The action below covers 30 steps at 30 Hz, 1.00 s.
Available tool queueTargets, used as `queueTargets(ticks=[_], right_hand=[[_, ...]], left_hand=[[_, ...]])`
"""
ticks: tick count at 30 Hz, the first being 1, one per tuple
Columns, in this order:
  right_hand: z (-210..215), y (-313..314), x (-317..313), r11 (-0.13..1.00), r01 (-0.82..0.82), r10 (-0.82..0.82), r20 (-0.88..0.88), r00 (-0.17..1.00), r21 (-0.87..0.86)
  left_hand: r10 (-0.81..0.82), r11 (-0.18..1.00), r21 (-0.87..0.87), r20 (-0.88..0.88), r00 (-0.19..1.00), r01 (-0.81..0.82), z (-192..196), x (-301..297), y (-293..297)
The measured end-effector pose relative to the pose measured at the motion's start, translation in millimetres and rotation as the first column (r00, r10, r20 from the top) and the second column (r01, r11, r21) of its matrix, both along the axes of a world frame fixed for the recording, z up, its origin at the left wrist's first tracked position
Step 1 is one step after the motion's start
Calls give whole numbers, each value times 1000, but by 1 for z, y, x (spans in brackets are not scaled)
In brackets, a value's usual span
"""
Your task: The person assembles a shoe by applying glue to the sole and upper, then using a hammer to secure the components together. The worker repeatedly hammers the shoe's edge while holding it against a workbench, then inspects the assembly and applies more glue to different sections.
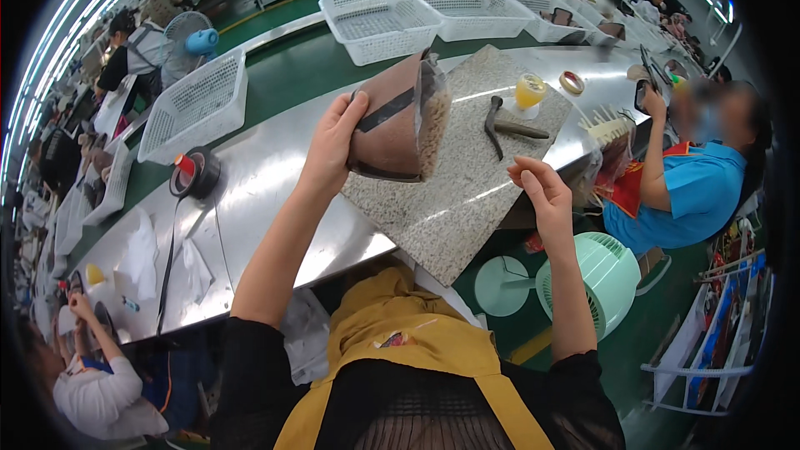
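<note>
My left hand [337,129] grips a brown leather-like shoe or bag piece [385,121], fingers behind it and thumb on its face. The piece has a dark stripe across it and a fuzzy beige lining at its right edge; its exact kind does not show. It is held above a speckled stone slab [442,225]. My right hand [543,192] hovers by the slab's right edge, holding nothing, with its fingers loosely bent and apart. Beyond it on the slab lie a hammer [517,127] with a curved dark head and a small pot of yellow liquid [529,93].
White plastic baskets [379,21] line the bench's far side, with another basket [196,108] at the left. A tape roll [572,82] and a black strap roll [196,173] rest on the metal bench [258,200]. A green fan [592,283] stands right, near a co-worker in blue [683,208].
</note>
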State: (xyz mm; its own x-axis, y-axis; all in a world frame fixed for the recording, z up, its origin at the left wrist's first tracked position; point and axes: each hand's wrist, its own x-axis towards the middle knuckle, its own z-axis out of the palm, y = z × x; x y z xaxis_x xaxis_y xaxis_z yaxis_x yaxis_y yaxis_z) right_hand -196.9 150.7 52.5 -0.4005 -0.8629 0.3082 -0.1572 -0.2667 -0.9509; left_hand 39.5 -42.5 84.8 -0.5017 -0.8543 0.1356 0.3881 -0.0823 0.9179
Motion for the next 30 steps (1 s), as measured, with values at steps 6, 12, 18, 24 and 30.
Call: queueTargets(ticks=[6,12,18,24,30], right_hand=[[21,-23,51,999,43,-46,-224,973,-20],[5,-65,64,979,193,-198,-477,856,-61],[2,-53,51,990,-9,49,-283,958,142],[-22,-27,2,926,-310,222,350,910,216],[-35,-15,-22,915,-313,113,581,806,256]], left_hand=[[3,999,49,-79,997,1,-15,-3,24],[-21,996,86,-91,996,28,-15,-7,59],[14,984,178,-48,999,-5,-23,15,65],[-103,876,449,-187,977,178,-23,30,52],[-177,750,575,-301,937,327,-19,13,48]])
